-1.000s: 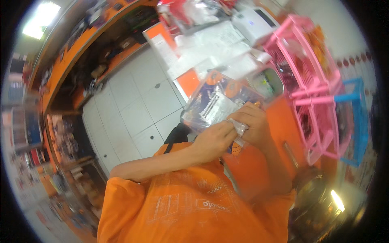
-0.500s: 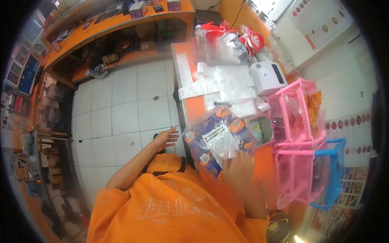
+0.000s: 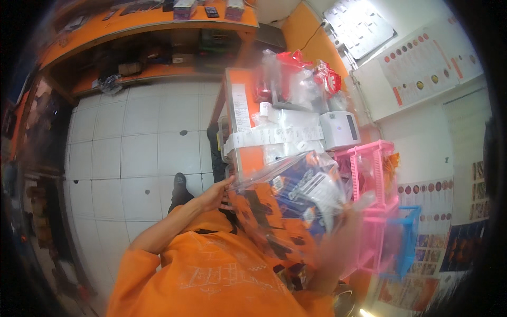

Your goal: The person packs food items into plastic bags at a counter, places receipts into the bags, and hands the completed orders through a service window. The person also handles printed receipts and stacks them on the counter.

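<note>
A clear plastic bag holds a blue-and-orange printed package with a white printed label. It hangs tilted over the near part of the orange counter. At its left corner my left hand is closed, the fingertips pinching the plastic. My right hand is smeared by motion at the bag's right edge, where the plastic bunches up; it appears to grip there, though the single fingers are hard to make out.
On the orange counter lie a paper strip and clear plastic sheets. A white label printer stands beside pink baskets and a blue basket. Red-and-white bags fill the back. Tiled floor lies left.
The bag has been raised off the counter and tilted. My left hand, formerly empty with fingers spread, now pinches its left corner. My right hand has moved right.
</note>
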Tool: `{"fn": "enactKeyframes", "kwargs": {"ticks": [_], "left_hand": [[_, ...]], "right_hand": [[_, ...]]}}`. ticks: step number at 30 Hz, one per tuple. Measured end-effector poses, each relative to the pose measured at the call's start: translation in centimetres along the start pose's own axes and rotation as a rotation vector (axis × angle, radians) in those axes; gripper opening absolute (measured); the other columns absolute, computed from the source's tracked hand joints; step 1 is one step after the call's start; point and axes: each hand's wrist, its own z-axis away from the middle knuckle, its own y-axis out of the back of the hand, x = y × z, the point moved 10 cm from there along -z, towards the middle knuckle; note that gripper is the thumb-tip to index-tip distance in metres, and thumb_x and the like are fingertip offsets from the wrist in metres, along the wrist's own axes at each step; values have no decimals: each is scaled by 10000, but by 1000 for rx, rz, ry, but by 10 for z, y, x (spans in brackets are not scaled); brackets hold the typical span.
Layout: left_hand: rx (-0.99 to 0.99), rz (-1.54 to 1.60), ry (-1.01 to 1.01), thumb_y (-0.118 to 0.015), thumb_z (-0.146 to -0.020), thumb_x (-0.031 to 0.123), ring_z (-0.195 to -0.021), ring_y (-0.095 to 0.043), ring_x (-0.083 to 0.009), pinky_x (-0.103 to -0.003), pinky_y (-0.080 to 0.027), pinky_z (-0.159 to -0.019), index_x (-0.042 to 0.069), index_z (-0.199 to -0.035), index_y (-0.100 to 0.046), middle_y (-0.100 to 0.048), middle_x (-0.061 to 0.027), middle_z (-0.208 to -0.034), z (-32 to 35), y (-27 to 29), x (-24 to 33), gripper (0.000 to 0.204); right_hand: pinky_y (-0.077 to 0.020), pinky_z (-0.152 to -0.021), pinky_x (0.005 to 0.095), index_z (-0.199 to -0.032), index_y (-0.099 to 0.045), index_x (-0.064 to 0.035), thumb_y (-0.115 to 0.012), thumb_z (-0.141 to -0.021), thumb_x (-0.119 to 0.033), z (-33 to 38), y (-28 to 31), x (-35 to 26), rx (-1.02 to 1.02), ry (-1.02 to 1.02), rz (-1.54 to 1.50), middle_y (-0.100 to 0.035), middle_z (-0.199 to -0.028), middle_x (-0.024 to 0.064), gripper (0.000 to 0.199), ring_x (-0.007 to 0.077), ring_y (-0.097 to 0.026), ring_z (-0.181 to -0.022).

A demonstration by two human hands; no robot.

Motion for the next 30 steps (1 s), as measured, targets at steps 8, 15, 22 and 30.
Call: {"fn": "enactKeyframes", "kwargs": {"ticks": [8, 15, 22, 30], "left_hand": [[-204, 260, 70, -563, -961, 651, -1194, -598, -292, -480, -522, -977, 129, -1451, -514, -578, -120, -1378, -2, -37, 103, 718], [-203, 86, -300, -576, -975, 596, -1263, -582, -292, -476, -488, -1075, 61, -1510, -417, -557, -129, -1425, 86, -7, 324, 773], [-176, 73, -475, -594, -964, 595, -1299, -552, -298, -452, -471, -1099, 48, -1519, -389, -550, -138, -1427, 87, 93, 489, 806], [-111, -32, -580, -564, -934, 675, -1377, -422, -309, -547, -400, -1115, 139, -1571, -329, -445, -89, -1504, 69, 213, 706, 865]], "right_hand": [[-467, -833, 292, -1041, -681, 38, -640, -862, -97, -150, -5, -106, -12, -330, -769, -621, -994, 38, 228, 139, -578, -911], [-510, -727, 296, -1053, -691, 35, -690, -867, -99, -270, -66, -253, -106, -63, -1084, -669, -919, 44, 229, 128, -623, -799], [-492, -690, 270, -1022, -693, -18, -654, -1024, -266, -365, -180, -367, -26, 34, -1046, -668, -879, 16, 251, 100, -609, -766], [-498, -727, 283, -1052, -712, -28, -643, -1029, -299, -526, -364, -490, -91, 125, -1086, -708, -913, 35, 281, 111, -632, -797]]}}
